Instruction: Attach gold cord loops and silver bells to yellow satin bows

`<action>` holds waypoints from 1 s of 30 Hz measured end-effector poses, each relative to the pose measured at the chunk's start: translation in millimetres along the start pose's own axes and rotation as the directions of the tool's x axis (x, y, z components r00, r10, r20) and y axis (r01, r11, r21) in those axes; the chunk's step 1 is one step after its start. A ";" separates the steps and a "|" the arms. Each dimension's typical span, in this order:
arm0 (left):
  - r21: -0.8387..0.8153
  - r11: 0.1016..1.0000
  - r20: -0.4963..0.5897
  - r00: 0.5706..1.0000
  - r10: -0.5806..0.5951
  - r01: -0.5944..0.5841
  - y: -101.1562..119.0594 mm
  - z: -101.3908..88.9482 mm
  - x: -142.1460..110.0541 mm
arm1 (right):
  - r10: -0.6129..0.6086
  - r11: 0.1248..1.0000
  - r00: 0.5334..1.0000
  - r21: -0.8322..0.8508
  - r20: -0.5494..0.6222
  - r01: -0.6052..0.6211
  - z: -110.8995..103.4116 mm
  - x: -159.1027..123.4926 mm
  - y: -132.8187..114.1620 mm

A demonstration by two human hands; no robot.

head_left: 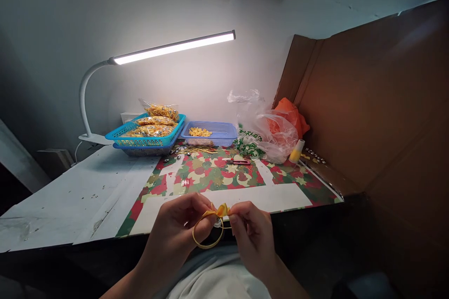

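Just past the table's front edge, my left hand (180, 226) and my right hand (253, 236) pinch a yellow ribbon bow (222, 210) from either side. A yellow loop of cord (207, 246) hangs from the bow under my left fingers. Below the knot shows a small shiny silver piece, partly hidden, too small to name for certain. A thin yellow strand runs from it toward my right fingers. Both hands are closed, thumb against forefinger.
A lit lamp (175, 48) arches over the table. At the back stand a blue basket (147, 141) of bagged yellow pieces, a purple basket (224, 134), and plastic bags (257, 126). Small red-handled snips (238, 162) lie mid-table. Cardboard (379, 93) walls the right side.
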State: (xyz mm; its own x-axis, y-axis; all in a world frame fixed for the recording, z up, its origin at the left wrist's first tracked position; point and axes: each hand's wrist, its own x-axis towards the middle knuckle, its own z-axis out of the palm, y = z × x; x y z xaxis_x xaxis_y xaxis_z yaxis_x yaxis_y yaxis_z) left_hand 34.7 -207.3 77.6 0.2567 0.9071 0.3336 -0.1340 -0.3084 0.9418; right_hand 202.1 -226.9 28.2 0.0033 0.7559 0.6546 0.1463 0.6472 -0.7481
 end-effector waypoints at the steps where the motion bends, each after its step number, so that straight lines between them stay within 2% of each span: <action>1: 0.004 1.000 0.001 1.000 -0.002 0.002 0.5 0.2 -0.3 | -0.002 1.000 1.000 0.003 0.001 0.002 -0.1 0.2 -0.7; 7: 0.011 1.000 -0.001 1.000 -0.007 0.007 -1.1 0.9 1.3 | -0.015 1.000 1.000 0.012 0.009 0.015 0.0 -0.6 -2.8; 13: -0.173 0.972 0.075 0.987 -0.145 0.156 -4.1 1.2 4.8 | 0.047 0.985 0.998 0.162 0.048 -0.054 1.6 1.1 3.6; 17: -0.254 0.903 0.183 0.934 -0.306 0.346 -3.6 1.2 9.8 | 0.050 0.965 0.992 0.249 0.120 -0.079 0.9 5.8 6.6; 20: -0.273 0.846 0.223 0.885 -0.408 0.458 -3.3 1.4 12.0 | 0.062 0.940 0.982 0.321 0.177 -0.118 0.5 8.6 7.3; 25: -0.290 0.780 0.264 0.830 -0.491 0.554 -1.3 3.7 12.5 | 0.042 0.929 0.976 0.352 0.214 -0.117 0.1 12.0 8.1; 30: -0.303 0.752 0.280 0.809 -0.517 0.585 -3.5 4.1 13.1 | -0.011 0.954 0.978 0.296 0.207 -0.052 -3.5 14.4 6.5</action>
State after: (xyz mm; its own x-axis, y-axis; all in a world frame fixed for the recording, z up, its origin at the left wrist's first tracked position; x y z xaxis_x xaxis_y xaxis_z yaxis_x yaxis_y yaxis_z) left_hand 42.4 -195.5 78.9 0.5446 0.8134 -0.2046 -0.2407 0.3853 0.8908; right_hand 206.5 -212.1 33.1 -0.2029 0.7526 0.6265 -0.1540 0.6073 -0.7794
